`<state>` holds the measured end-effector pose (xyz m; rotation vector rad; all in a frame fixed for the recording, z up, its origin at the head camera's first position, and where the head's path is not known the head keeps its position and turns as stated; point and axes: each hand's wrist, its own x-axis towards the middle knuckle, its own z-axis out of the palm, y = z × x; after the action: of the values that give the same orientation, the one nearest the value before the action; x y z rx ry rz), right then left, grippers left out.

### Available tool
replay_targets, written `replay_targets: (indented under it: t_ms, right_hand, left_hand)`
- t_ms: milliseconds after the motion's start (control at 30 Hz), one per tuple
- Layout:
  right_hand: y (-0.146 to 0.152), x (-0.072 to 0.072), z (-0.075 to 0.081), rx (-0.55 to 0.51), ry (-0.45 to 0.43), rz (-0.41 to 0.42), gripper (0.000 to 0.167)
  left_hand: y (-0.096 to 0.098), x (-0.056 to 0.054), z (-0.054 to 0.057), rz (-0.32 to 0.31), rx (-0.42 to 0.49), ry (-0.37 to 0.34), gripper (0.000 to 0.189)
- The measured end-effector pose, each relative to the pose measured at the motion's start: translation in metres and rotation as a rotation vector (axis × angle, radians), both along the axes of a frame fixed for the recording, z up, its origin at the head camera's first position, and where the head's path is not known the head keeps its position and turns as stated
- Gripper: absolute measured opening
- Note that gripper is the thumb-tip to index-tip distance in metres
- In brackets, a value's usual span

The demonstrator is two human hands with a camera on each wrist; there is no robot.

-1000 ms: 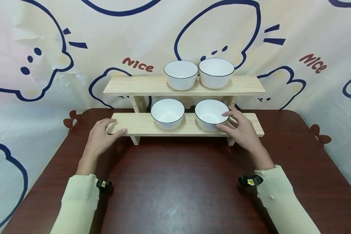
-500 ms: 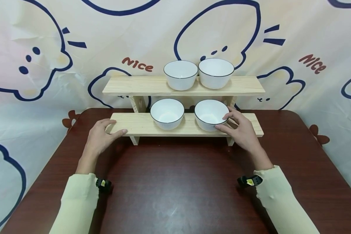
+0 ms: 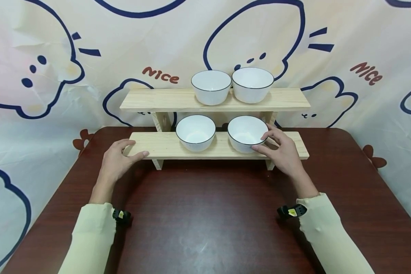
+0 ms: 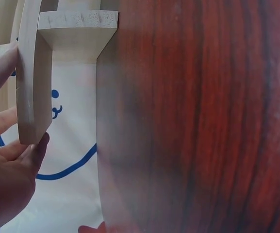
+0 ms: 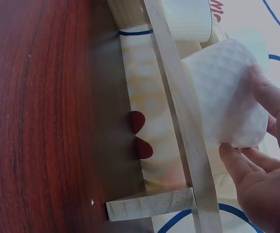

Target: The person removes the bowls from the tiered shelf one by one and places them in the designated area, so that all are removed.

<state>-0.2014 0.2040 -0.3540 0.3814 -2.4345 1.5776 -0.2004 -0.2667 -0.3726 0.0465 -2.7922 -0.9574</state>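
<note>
A two-tier light wooden shelf rack [image 3: 155, 146] stands on the table. My left hand [image 3: 118, 160] holds the left end of its lower board; in the left wrist view the thumb and fingers [image 4: 1, 68] lie on both sides of that board end [image 4: 28, 97]. On the right of the lower board sits a white dark-rimmed bowl [image 3: 240, 144], its outside dimpled in the right wrist view. My right hand [image 3: 283, 154] holds this bowl by its right side, thumb low at the front, fingers around the side. A similar bowl [image 3: 196, 146] sits left of it.
Two more white bowls, a left one [image 3: 210, 98] and a right one [image 3: 252, 96], stand side by side on the upper board [image 3: 157, 99]. The dark red-brown table [image 3: 205, 213] reaches back to a cartoon-printed cloth [image 3: 150, 34] behind the rack.
</note>
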Motion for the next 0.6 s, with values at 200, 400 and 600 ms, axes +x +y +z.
replay_targets:
  t_ms: [200, 400, 600]
  right_hand:
    - [0.0, -0.0012, -0.0034, -0.011, 0.025, -0.014, 0.031]
    - [0.001, 0.0009, -0.0044, -0.01, 0.033, -0.027, 0.03]
    - [-0.0004, 0.0079, -0.0053, -0.027, 0.047, 0.012, 0.027]
  left_hand:
    - [0.0001, -0.0005, 0.0004, 0.009, 0.002, -0.006, 0.077]
    - [0.0, -0.0016, 0.0018, 0.023, 0.004, -0.019, 0.078]
    - [-0.0014, 0.0001, 0.0003, 0.038, 0.018, -0.034, 0.081]
